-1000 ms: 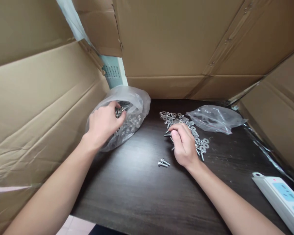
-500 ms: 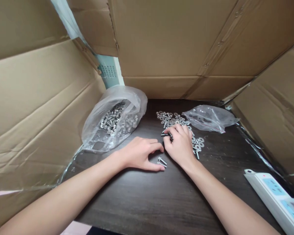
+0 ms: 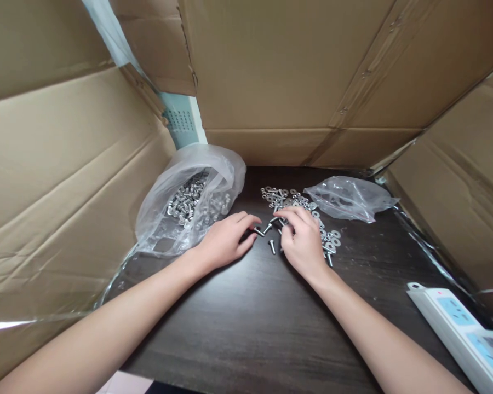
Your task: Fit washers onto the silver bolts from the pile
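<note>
My left hand rests low over the dark table. A small silver bolt pokes out between its thumb and fingertips, which are closed around it. My right hand arches over the near side of a pile of bolts, nuts and washers, thumb and index finger apart. Several bolts lie under and beside its fingertips, partly hidden by them. One bolt lies tilted between the two hands. A single loose bolt lies just in front of them.
A clear plastic bag holding many bolts lies open at the left. A flat clear bag lies behind the pile. A white power strip sits at the right. Cardboard walls enclose the table.
My left hand has moved forward and slightly left and closed on a bolt. Bolts formerly near its thumb now lie closer to the pile. My right thumb has drawn back from the index finger.
</note>
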### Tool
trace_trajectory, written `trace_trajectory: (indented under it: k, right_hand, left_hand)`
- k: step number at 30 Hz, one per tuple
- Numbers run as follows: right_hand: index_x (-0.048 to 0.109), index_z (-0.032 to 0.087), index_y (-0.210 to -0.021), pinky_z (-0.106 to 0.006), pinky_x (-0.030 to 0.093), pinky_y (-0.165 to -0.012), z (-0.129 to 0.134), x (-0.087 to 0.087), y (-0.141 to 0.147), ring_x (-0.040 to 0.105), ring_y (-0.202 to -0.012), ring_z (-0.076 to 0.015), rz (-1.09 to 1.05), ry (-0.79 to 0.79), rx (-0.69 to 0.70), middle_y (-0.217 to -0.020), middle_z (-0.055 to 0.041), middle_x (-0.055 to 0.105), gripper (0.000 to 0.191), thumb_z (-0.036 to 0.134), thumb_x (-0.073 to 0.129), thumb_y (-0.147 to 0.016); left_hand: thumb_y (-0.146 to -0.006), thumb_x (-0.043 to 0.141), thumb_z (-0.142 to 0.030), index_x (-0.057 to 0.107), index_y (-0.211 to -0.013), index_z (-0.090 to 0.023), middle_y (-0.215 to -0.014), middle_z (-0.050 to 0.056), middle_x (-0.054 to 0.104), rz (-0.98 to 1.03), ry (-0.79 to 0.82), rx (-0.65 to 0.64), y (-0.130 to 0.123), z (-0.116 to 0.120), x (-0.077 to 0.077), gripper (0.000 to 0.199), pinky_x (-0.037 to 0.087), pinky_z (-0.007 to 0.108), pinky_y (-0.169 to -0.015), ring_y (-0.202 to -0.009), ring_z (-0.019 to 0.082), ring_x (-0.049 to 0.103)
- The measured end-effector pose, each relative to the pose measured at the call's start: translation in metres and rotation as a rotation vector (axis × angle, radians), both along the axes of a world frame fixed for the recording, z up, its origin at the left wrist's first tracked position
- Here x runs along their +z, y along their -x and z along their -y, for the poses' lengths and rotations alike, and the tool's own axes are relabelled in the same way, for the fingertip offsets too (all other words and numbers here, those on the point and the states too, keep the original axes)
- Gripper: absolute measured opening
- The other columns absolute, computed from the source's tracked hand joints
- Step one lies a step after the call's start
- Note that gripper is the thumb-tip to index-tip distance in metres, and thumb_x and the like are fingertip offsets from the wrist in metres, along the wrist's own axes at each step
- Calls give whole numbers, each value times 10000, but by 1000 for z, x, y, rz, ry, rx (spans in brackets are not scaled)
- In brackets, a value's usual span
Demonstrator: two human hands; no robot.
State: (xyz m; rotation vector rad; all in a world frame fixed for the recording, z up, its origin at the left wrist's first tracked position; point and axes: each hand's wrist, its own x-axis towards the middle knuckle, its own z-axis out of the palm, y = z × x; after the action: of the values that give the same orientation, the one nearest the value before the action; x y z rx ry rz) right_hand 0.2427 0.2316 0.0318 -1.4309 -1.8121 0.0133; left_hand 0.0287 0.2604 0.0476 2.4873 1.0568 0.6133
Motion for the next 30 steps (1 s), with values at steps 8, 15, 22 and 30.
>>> trace_trajectory:
  k: [8,15,22,30]
  right_hand:
    - [666,105,-1355,-543,437,-1149,-1,-6,0,581,-1355,-310,46,185,-5,-1438,-135,642,524,214,379,-929]
    - [607,151,-1434,-485,422,-1224,2,4,-3,518,-1440,-238,-58,194,258,-1528,-107,570,568,174,406,-903]
    - [527,106,-1503,-658,350,-1194,0,-10,0,415,-1493,-399,134,81,-192,-1598,-210,459,590,276,479,-940]
    - [624,12,-1401,-573,407,-1214,0,-10,-1,509,-1439,-376,231,171,-81,-1487,-218,581,555,350,344,-1062]
  left_hand:
    - [-978,575,-259,628,-1281,-158,-1274,112,663,104,-50,-127,1,-1,-4,324,526,417,-1045,-1167,251,630]
    - [-869,753,-542,521,-1457,-166,-1498,158,553,46,-41,-151,1,-1,-1,735,462,495,-1154,-1345,319,557]
    - [-925,687,-578,501,-1521,-189,-1603,159,464,-27,-27,-130,1,-2,-6,736,391,521,-1219,-1469,326,471]
    - [-982,577,-615,426,-1587,-130,-1666,167,364,-129,-16,-135,1,-2,-8,790,303,556,-1277,-1559,325,350]
